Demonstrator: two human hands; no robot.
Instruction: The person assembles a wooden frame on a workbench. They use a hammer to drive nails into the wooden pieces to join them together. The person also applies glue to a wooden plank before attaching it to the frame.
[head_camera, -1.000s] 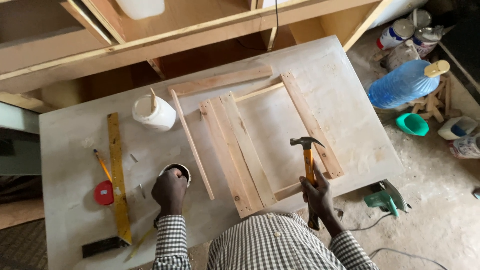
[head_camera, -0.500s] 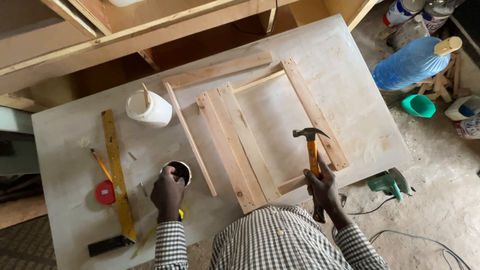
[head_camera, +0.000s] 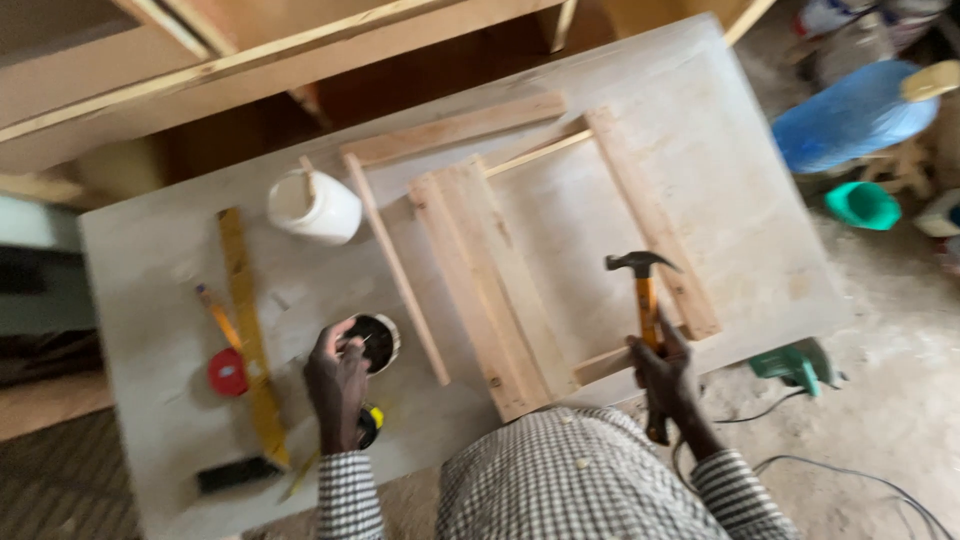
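Observation:
My right hand (head_camera: 665, 380) grips the handle of a claw hammer (head_camera: 641, 285), head up, over the near right corner of a wooden frame (head_camera: 640, 200) lying on the pale worktable (head_camera: 760, 240). Two planks (head_camera: 495, 290) lie side by side across the frame's left part, and a thin strip (head_camera: 395, 265) lies left of them. My left hand (head_camera: 335, 380) reaches into a small round container (head_camera: 378, 340) with dark contents, fingers pinched at its rim; what they pinch is too small to tell.
A white plastic tub (head_camera: 315, 205) stands at the back left. A yellow square ruler (head_camera: 250, 330), a pencil (head_camera: 218, 315) and a red disc (head_camera: 227, 372) lie at the left. A blue water bottle (head_camera: 850, 115), green bowl (head_camera: 863, 203) and green power tool (head_camera: 795, 362) sit at the right, off the table.
The view has shifted and blurred. My right hand has moved the hammer slightly toward the frame's near right corner. My left hand stays at the small container.

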